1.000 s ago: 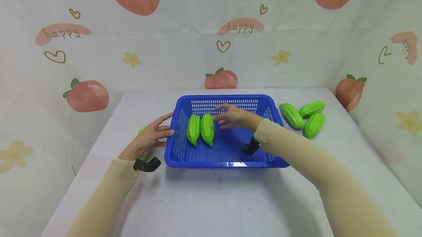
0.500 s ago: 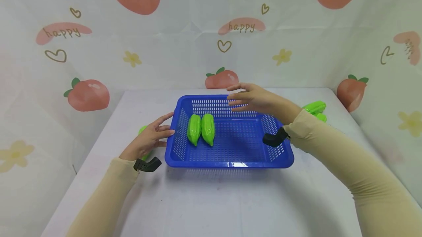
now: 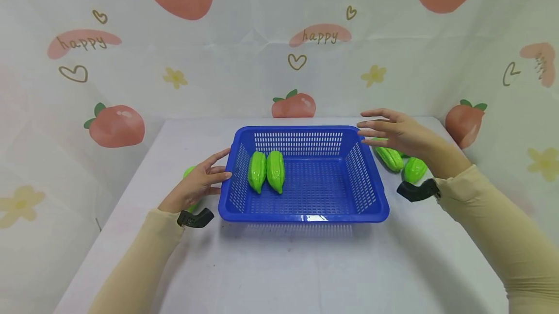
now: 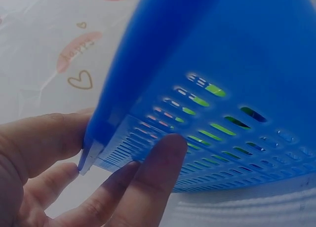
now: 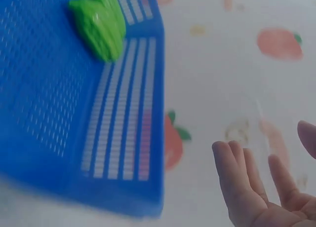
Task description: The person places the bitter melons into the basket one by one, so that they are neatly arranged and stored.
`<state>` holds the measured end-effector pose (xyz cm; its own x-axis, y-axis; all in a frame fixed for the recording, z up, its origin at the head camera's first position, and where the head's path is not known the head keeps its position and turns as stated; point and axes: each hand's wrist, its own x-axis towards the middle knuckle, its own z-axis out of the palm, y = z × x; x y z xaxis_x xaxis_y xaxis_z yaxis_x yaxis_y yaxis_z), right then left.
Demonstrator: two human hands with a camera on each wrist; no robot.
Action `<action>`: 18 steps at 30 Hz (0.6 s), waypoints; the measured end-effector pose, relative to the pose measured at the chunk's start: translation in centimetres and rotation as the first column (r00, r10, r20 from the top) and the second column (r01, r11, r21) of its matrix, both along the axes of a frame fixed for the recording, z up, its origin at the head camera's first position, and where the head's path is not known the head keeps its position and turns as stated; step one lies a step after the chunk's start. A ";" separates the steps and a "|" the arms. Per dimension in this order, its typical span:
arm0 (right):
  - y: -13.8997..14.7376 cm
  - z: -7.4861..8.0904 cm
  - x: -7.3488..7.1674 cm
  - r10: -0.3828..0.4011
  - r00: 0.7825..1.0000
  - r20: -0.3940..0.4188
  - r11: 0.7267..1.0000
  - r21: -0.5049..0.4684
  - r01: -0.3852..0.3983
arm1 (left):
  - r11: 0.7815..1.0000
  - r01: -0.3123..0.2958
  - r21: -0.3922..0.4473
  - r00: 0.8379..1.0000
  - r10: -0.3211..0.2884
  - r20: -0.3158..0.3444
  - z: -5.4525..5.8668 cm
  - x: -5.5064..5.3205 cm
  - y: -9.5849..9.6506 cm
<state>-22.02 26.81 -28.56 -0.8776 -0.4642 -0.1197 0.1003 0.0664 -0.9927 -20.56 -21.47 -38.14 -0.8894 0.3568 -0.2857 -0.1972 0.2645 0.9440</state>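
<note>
A blue plastic basket point(image 3: 301, 217) with slotted walls stands on the table. Inside, along its left part, two shiny green ridged bitter melons point(image 3: 275, 172) lie side by side. My left hand point(image 3: 195, 184) rests against the basket's left side, and in the left wrist view its fairly straight fingers point(image 4: 160, 175) touch the outer wall and rim. Holding nothing, my right hand point(image 3: 403, 133) hovers beyond the basket's right rim with its fingers extended. Below it are more bitter melons point(image 3: 390, 159), partly hidden by the hand.
Another green bitter melon point(image 3: 189, 171) lies left of the basket, mostly covered by my left hand. The white table point(image 3: 279, 270) extends in front of the basket. Behind it hangs a white cloth point(image 3: 236, 76) printed with peaches.
My right hand has risen out of the basket beside the two bitter melons and moved right, past the right rim to over the melons there. The left hand stays in place.
</note>
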 end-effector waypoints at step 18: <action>14.1 -7.3 1.7 -0.138 0.937 0.320 0.773 -0.557 0.304 | 1.000 -0.009 -0.018 1.000 0.009 0.000 0.0 -0.2 0.2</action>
<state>-20.35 40.86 -35.84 -0.9433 -0.3117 -0.1140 0.2834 -0.5778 -0.7654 -20.75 -21.32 -38.10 -0.8925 0.3436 -0.2923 -0.2001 0.2792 0.9391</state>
